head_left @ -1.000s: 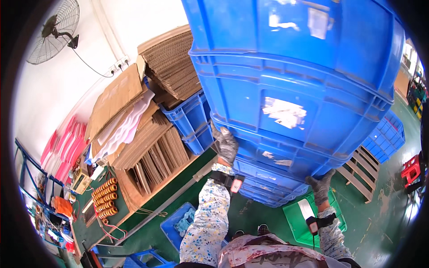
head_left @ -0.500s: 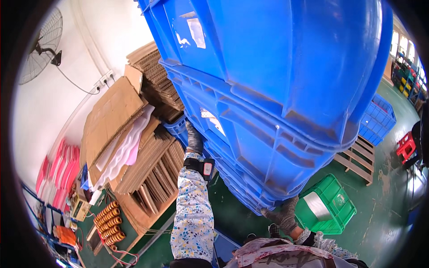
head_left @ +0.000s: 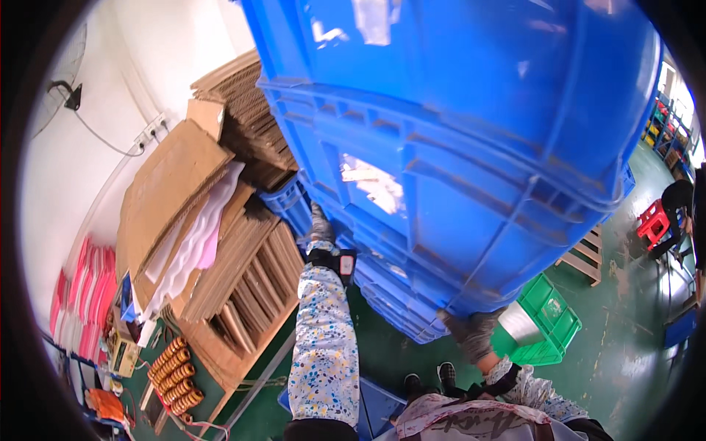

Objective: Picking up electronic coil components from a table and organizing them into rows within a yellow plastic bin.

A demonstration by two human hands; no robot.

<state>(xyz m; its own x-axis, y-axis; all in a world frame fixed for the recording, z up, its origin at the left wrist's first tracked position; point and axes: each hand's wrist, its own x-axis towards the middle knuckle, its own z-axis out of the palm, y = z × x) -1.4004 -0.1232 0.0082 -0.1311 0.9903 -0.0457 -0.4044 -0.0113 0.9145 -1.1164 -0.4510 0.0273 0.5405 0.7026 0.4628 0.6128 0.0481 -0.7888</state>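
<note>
Large blue plastic crates (head_left: 478,206), one on top of another, fill the view in front of me, tilted, with torn white labels on their sides. My left hand (head_left: 321,224), in a grey glove, grips the left side of the lower large crate; its fingertips are partly hidden. At the near right corner, my gloved right hand (head_left: 471,334) has its fingers curled at the bottom edge of that crate. Below and left of it, a stack of flatter blue crates (head_left: 397,298) stands on the floor.
Left, a wooden bench holds cardboard sheets (head_left: 243,257), beside copper-coloured coils (head_left: 175,378). Pink and white foam (head_left: 84,301) leans at the wall. A green crate (head_left: 548,320), a wooden pallet (head_left: 585,257) and a red stool (head_left: 651,224) stand right, near another person (head_left: 680,213).
The large crates have shifted right and toward me with both hands on them. More of the lower stack shows beneath them. My view has also turned slightly.
</note>
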